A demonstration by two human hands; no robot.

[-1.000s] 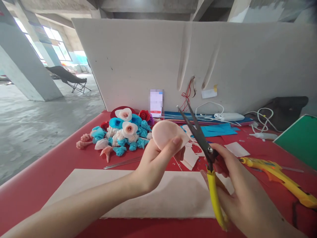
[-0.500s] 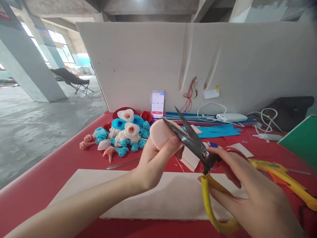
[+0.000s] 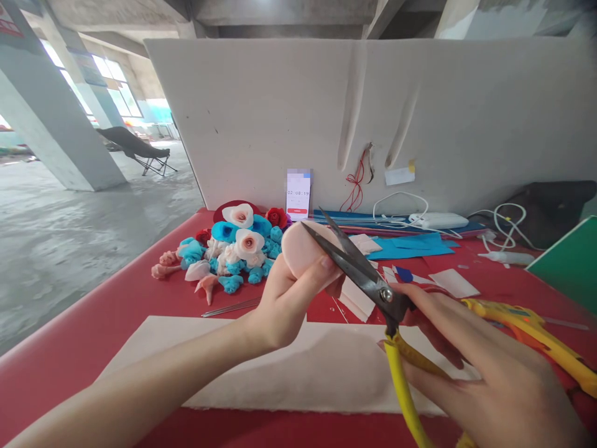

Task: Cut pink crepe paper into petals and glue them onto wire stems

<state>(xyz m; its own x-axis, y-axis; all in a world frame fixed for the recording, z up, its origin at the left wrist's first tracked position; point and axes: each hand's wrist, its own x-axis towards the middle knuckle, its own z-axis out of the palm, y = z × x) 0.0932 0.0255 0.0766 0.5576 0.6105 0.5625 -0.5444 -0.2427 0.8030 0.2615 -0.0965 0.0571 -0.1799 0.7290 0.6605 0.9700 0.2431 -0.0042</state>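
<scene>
Between the thumb and fingers of my left hand (image 3: 291, 298) is a pale pink rounded piece (image 3: 303, 246), like a stack of cut crepe paper or cloth petals. My right hand (image 3: 489, 367) is closed round the handles of a pair of scissors (image 3: 368, 277) with dark blades and yellow-wrapped grips. The blades are slightly apart, and one crosses the upper right of the pink piece. A pale sheet (image 3: 261, 373) lies flat on the red table below both hands.
Handmade flowers (image 3: 247, 242) in white, blue and pink are heaped at the back left. A phone (image 3: 298, 194) showing a timer leans on the white board. Blue strips (image 3: 410, 246), paper scraps (image 3: 453, 283) and a yellow glue gun (image 3: 527, 330) lie at right; thin wires (image 3: 231, 307) lie near the flowers.
The scissor blades have closed a little, and the right hand has moved slightly right and down. The left hand keeps its hold on the pink piece.
</scene>
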